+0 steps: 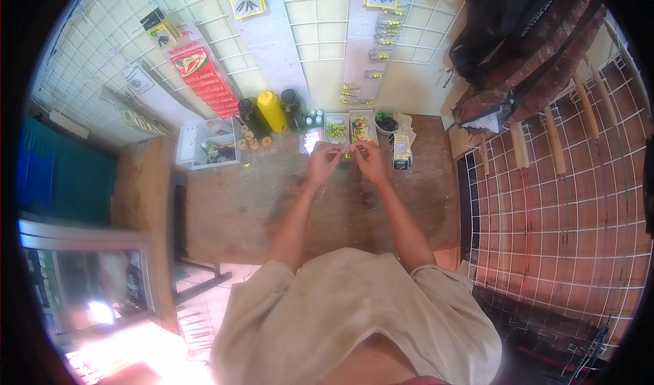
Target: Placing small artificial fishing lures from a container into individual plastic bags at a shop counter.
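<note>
My left hand [324,161] and my right hand [369,159] meet over the back of the wooden table [327,216]. Their fingertips are pinched together around something small and pale, too small to name. A tiny yellow-green piece [347,156] shows just below the fingertips. Right behind my hands are a white tray of yellow-green beads [336,128] and a white tray of mixed orange, yellow and dark small parts [360,126]. Left of them lies a clear plastic packet [310,141], close to my left hand.
Dark bottles [293,110] flank a yellow squeeze bottle [272,112]. Wooden spools [248,139] and a white divided box [208,144] stand left. A bowl of dark pieces [386,122] and carded packets [402,150] lie right. Behind rises a white wire grid [322,20]; bags [516,53] hang right.
</note>
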{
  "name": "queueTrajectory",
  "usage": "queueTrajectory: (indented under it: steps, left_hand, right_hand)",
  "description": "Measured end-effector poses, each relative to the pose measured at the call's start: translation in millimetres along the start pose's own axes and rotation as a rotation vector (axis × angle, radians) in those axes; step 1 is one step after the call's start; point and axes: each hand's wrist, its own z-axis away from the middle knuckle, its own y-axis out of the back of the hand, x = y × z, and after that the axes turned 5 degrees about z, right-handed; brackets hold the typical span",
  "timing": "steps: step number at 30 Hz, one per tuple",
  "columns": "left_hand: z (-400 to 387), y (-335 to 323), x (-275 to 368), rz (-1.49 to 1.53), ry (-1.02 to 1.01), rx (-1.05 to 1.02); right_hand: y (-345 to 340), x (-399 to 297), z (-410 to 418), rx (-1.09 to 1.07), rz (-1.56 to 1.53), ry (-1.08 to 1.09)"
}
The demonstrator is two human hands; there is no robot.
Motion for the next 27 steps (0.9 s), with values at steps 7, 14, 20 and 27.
queueTrajectory:
  steps: [7,14,20,27]
  left_hand:
    - [-2.1,1.1,7.0,-0.012,0.06,0.062]
    - [5.6,3.3,18.5,0.067,0.082,0.08]
    - [14.4,12.4,28.6,0.064,0.115,0.107]
    - [30.7,27.5,7.8,0.169,0.216,0.116]
  right_hand:
    - [7.2,-20.5,1.5,0.067,0.132,0.093]
    - [11.0,-33.9,6.7,0.103,0.175,0.093]
    - [-1.7,-36.2,24.6,0.184,0.064,0.011]
    - [-30.6,-41.4,35.1,0.223,-0.059,-0.101]
